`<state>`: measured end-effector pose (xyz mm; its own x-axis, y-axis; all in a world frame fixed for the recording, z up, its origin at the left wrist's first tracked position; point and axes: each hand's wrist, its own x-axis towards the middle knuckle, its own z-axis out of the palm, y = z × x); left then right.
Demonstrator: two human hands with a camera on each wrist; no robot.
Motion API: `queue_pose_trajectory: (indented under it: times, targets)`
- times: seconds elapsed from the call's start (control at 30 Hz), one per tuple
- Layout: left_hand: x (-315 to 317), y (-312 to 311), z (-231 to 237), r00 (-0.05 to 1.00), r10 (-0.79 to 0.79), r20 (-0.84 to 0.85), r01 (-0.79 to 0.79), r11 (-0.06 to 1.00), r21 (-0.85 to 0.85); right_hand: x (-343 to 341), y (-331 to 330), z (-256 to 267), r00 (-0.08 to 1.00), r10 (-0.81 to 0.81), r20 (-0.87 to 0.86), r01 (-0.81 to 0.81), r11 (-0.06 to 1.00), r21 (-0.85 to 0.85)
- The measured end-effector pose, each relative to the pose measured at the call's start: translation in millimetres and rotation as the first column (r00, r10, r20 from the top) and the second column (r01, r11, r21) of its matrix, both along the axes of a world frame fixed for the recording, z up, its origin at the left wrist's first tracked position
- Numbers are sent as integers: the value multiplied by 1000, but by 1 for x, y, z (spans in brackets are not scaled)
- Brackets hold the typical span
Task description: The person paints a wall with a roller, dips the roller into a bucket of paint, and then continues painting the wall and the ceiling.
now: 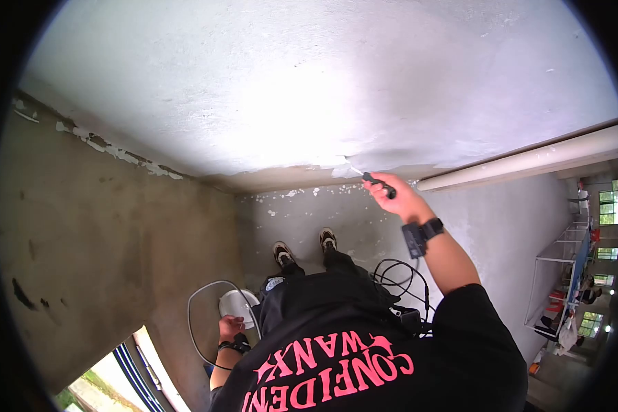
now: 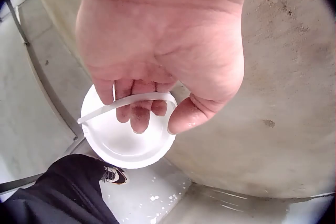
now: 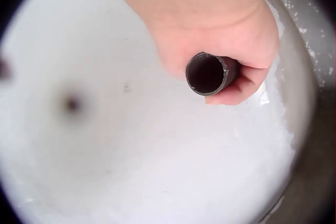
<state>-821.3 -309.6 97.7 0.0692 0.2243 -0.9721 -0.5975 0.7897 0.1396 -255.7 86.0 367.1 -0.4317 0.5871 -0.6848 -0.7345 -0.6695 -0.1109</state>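
Observation:
My right hand (image 1: 399, 196) grips the dark handle (image 1: 380, 185) of a thin-bladed tool, its tip against the lower part of the white-coated wall (image 1: 288, 89). In the right wrist view the right hand (image 3: 226, 40) is curled round the hollow end of the handle (image 3: 207, 74); the blade is hidden there. My left hand (image 1: 232, 328) is low at my left side, by a white bucket (image 1: 237, 303). In the left wrist view the fingers of the left hand (image 2: 157, 50) are hooked under the white bail of the bucket (image 2: 123, 155), which hangs below the palm.
A bare grey wall (image 1: 110, 226) with a flaking edge stands on the left, above a window (image 1: 117, 374). White specks dot the floor (image 1: 288, 213) near my shoes. A pale pipe (image 1: 529, 161) runs along the right. Black cables (image 1: 398, 275) loop beside my waist.

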Motion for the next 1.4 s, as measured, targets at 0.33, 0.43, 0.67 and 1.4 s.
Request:
queue_pose_trajectory:
  times: [0.33,0.43,0.67,1.4]
  targets:
    - [35,24,42,975,106,-194,-102,994,27,18,-15,82,983,117,141,-124,991,44]
    - [37,19,36,983,120,-138,-118,993,19,2,-11,34,989,99,112,-101,995,14]
    - [48,25,45,968,196,-158,-197,980,11,-45,7,-94,995,41,92,-41,999,8]
    - [47,42,5,990,17,-141,-29,996,-84,-27,-10,86,979,144,142,-145,989,0]
